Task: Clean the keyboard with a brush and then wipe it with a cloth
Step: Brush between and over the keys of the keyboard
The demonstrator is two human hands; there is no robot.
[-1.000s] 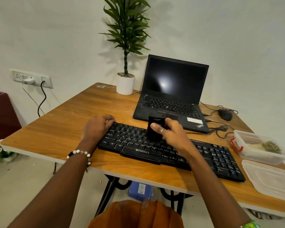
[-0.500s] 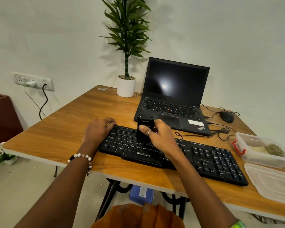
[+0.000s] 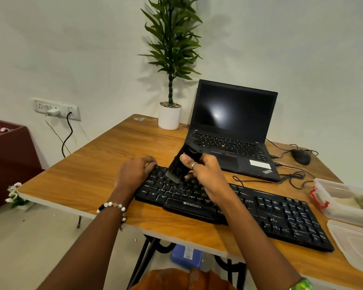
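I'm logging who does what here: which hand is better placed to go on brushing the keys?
The right hand: it already grips the brush, bristles down on the keyboard. The left hand rests on the keyboard's left end, seemingly steadying it.

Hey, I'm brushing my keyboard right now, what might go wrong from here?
The right hand holds the brush tilted over the keyboard; hard strokes may pop keys. Dust could flick toward the open laptop just behind. The left hand holds only one end, so the keyboard may pivot.
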